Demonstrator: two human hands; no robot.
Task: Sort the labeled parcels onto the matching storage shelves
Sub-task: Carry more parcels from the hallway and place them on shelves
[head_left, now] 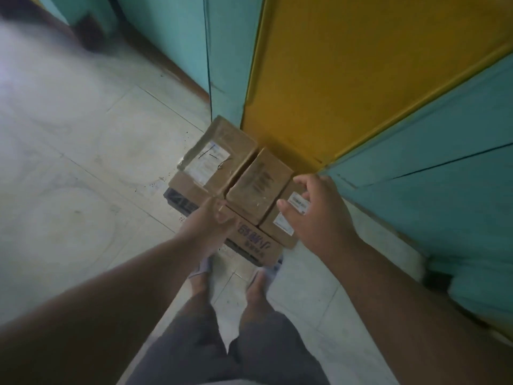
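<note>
Head view, looking down at the floor (pixel 83 162) beside the teal and yellow cabinet fronts (pixel 361 79).

Parcels: a cluster of cardboard boxes sits on the floor against the foot of the yellow panel. Large labelled parcel (pixel 219 154) at the far side; middle parcel (pixel 261 184) touching it, no label legible on its top face; small labelled parcel (pixel 286 220) nearest the teal panel on the right. All three rest on or against a wider printed carton (pixel 249 240) lying flat underneath.

Right hand (pixel 316 209): fingers spread and bent, over the small labelled parcel, fingertips at its far edge. Whether it touches the box cannot be told; no closed grasp visible.

Left hand (pixel 213 218): fingers roughly straight, over the near edge of the printed carton beside the middle parcel; holds nothing.

Progress, judged: early. No storage shelves in view, no parcel lifted, all visible parcels still stacked on the floor. The pick-up appears to be just starting. Label reading, carrying and shelving all remain.
</note>
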